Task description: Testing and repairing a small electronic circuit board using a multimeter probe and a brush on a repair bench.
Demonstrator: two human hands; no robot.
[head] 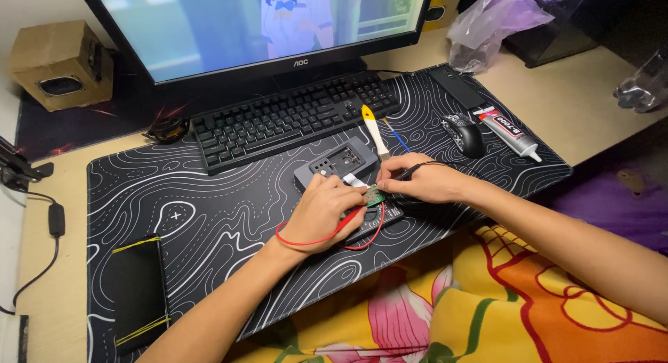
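Two hands meet mid-mat (209, 217), near its front edge; grey casing (334, 165) lies behind; left hand (321, 213) pinches the red probe (351, 220) onto the small green board (374, 195); right hand (424, 182) grips a black probe (412, 171); a slipping tip might short contacts.

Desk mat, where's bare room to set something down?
The mat lies bare between the black keyboard, the black phone and the left hand. A smaller patch lies below the mouse. It is crowded around the grey casing, green circuit board and right hand.
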